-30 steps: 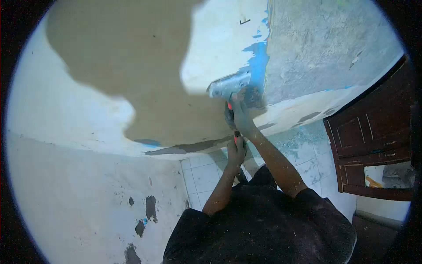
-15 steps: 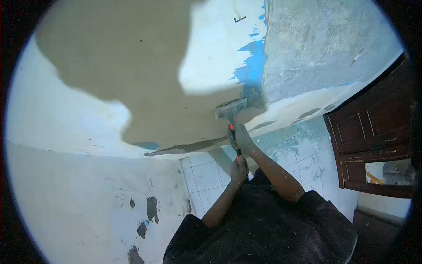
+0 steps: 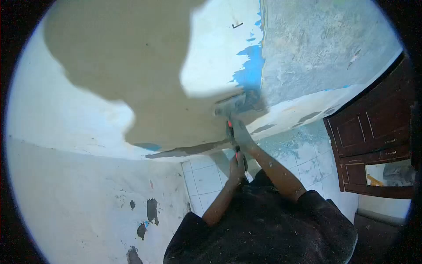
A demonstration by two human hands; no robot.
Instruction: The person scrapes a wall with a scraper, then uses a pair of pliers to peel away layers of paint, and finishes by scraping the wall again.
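Observation:
A wide-bladed scraper [image 3: 230, 106] with a black and pinkish-red handle rests its blade on the wall, just left of a blue paint patch [image 3: 250, 66]. My right hand [image 3: 241, 134] is closed round the upper handle, close below the blade. Lower down, my left hand [image 3: 238, 167] grips the handle's end near my shirt. Both hands look dusty. Around the blade the wall [image 3: 220, 66] is white with a ragged edge of blue, and bare grey plaster [image 3: 307, 48] lies to the right. My shadow covers much of the wall.
A dark brown wooden cabinet [image 3: 373, 127] stands at the right. White floor tiles [image 3: 206, 178] carry dust and flakes below the wall. A small dark hook [image 3: 237, 25] sticks out above. The left side wall [image 3: 88, 198] has chipped dark patches [image 3: 152, 211].
The scraper and my hands have shifted slightly up along the wall, toward the blue patch. The view has tilted a little. Both hands keep their hold.

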